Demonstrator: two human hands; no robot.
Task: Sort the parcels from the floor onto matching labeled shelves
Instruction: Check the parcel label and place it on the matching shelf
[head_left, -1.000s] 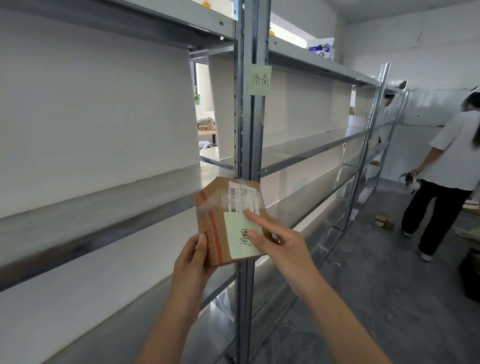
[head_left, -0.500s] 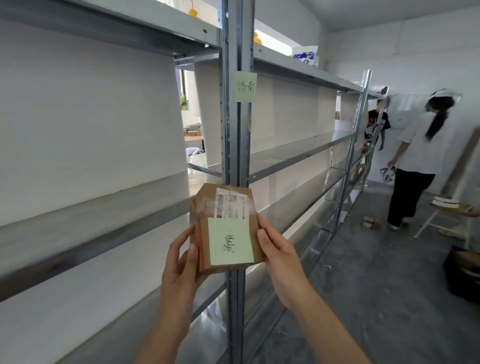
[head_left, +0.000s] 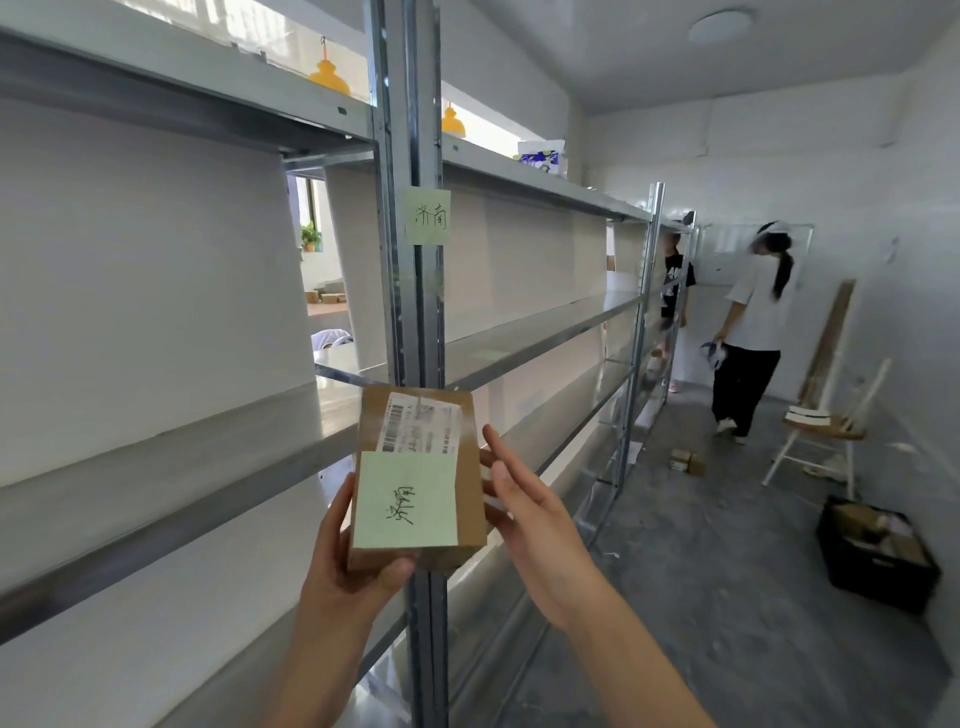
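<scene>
1. Close before the camera, the left hand (head_left: 345, 558) holds a small cardboard parcel (head_left: 418, 470) from below, thumb on its lower edge; the parcel is up in the air in front of the steel upright (head_left: 410, 322) of the shelving.
2. On the parcel sits a green note (head_left: 405, 500) with handwriting, below a white barcode label (head_left: 422, 429).
3. The right hand (head_left: 530, 512) is just beside the parcel's right side with fingers spread and holds nothing.
4. Higher on the upright, a green shelf label (head_left: 427, 215) carries handwritten characters.
5. On the floor at the right, a black crate (head_left: 878, 553) holds several cardboard boxes.
6. Further away stand a white chair (head_left: 826, 431), small boxes (head_left: 685, 461) on the floor, and a person in a white shirt (head_left: 753, 322).
</scene>
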